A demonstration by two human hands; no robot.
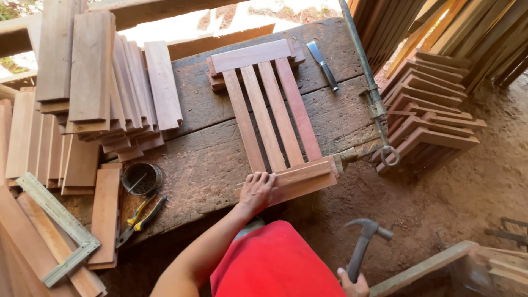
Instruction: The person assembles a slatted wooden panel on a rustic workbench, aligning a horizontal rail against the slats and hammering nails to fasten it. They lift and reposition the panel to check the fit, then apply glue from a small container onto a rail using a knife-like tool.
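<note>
Pressing flat on the near cross rail of the slatted wooden frame, left hand with fingers spread, not gripping; right hand closed round the handle of a claw hammer, head raised, low by the red garment. Lying flat on the worn workbench, frame with long axis running away from the body, tilted slightly left at the far end, slats parallel to it. Probably stiff, moderately light, joints maybe loose; best held by both end rails, not single slats.
</note>
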